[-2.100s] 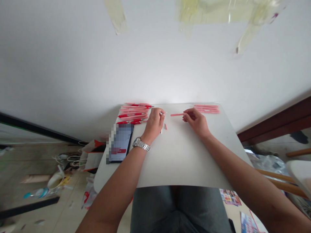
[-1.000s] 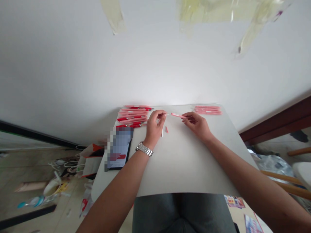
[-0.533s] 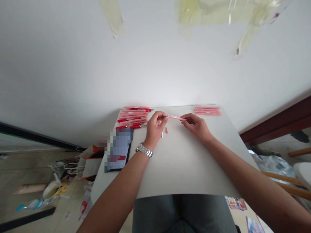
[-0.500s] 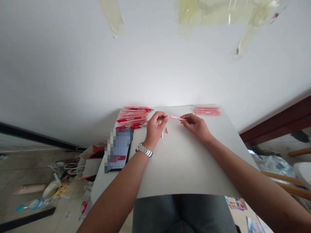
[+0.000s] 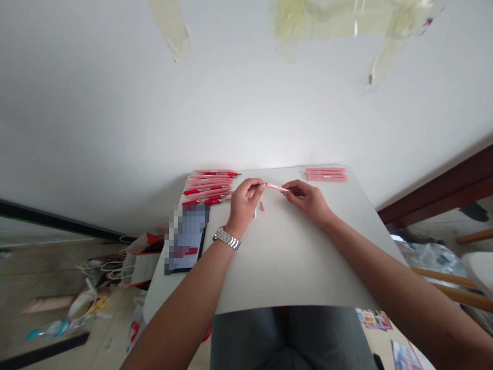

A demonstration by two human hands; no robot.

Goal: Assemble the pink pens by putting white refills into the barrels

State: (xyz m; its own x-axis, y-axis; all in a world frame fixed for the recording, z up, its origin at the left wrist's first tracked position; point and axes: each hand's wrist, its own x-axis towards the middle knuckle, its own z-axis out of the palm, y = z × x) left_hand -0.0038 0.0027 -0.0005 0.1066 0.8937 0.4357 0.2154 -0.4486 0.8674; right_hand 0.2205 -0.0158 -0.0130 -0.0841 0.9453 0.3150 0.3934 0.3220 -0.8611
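Over the far half of a white table (image 5: 277, 257), both my hands meet on one pink pen barrel (image 5: 276, 187). My right hand (image 5: 308, 198) pinches its right end. My left hand (image 5: 243, 200), with a metal watch at the wrist, pinches a thin part at the barrel's left end; I cannot make out what that part is. Just below the hands a small pink piece (image 5: 262, 206) and a thin white piece (image 5: 254, 211) lie on the table.
Several red and pink pens (image 5: 210, 185) lie in a pile at the far left, a few pink barrels (image 5: 326, 174) at the far right. A phone (image 5: 186, 237) lies at the left edge. Bags and clutter (image 5: 127, 254) cover the floor left; wooden furniture (image 5: 435, 192) stands right.
My right hand brought the pink barrel leftwards until its end met my left hand's fingertips. The two hands have since stayed joined on it.
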